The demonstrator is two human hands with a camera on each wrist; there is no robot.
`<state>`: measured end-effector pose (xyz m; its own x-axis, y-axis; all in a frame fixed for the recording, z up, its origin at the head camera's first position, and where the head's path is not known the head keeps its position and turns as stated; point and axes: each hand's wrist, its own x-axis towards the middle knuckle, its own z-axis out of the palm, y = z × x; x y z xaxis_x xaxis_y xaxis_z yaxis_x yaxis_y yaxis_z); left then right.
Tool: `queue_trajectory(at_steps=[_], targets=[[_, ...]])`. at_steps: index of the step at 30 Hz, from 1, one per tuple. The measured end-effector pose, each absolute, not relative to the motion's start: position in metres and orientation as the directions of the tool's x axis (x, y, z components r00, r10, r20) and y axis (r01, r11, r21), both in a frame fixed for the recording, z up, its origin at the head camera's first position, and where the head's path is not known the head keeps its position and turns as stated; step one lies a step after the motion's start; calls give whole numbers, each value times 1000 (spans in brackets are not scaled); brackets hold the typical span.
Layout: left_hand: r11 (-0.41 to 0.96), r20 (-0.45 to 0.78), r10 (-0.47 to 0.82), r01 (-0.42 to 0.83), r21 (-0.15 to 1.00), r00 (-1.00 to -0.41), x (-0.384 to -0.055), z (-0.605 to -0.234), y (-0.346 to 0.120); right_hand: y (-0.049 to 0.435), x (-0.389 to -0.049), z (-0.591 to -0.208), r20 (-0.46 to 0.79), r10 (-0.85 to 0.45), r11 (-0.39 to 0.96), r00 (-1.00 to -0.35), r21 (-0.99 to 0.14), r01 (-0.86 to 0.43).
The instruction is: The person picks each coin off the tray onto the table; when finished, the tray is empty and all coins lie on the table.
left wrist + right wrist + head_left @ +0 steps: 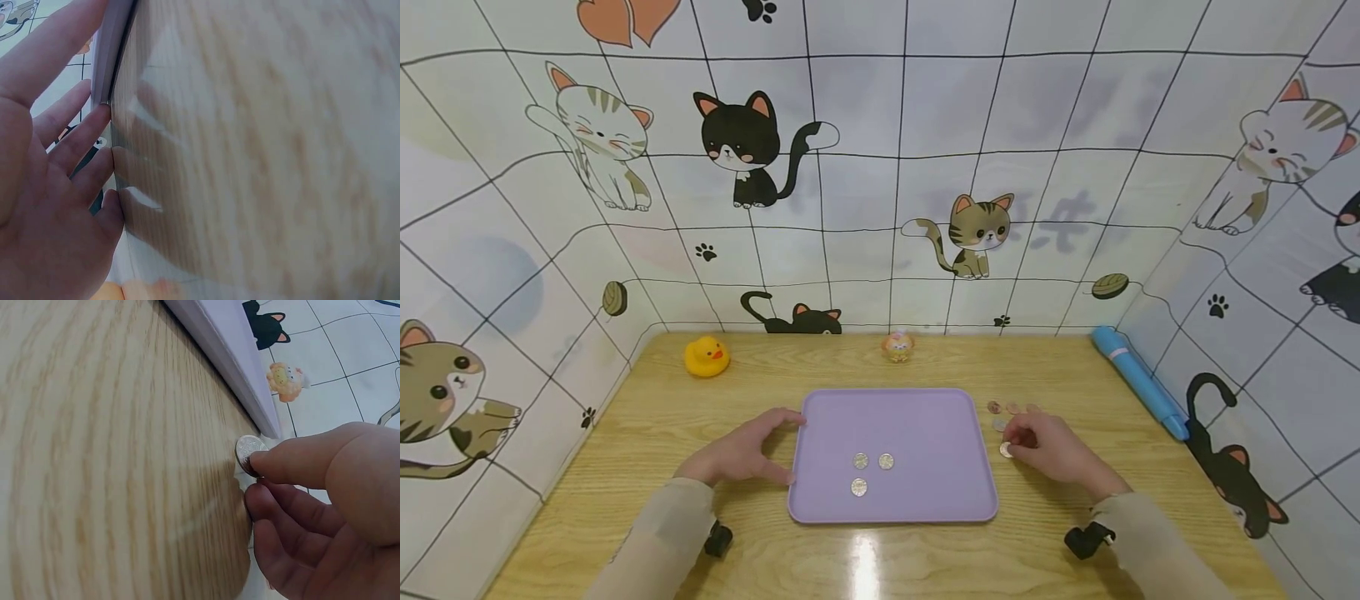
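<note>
Coin (249,447) at fingertips (259,499) of right hand (1054,448)

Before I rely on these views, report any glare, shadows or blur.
Head: a bright glare streak on the table just in front of the purple tray; left wrist: the table looks hazy and soft, with dark shadows beside the fingers of the left hand; right wrist: the pinched coin is fairly crisp, the nearer wood grain softer, and a shadow falls beside the right hand.
</note>
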<state>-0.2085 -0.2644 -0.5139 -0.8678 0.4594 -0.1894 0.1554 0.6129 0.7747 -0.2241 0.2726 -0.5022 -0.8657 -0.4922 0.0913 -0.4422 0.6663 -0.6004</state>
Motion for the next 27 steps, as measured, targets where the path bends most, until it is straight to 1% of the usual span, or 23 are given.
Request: queue_trajectory(at_steps=[5, 15, 22, 27], targets=[[601, -181, 474, 167, 782, -862, -209, -514, -265, 271, -224, -504, 72, -470, 695, -880, -585, -419], [595, -177, 478, 169, 786, -860, -208, -514, -265, 271, -224, -508, 63, -469, 707, -881, -571, -417], [612, -203, 449, 134, 779, -870, -207, -511, -263, 272, -225, -512, 51, -456, 713, -889, -576, -399], [615, -207, 451, 134, 777, -868, -207, -509, -262, 271, -226, -512, 53, -439, 722, -897, -574, -387]])
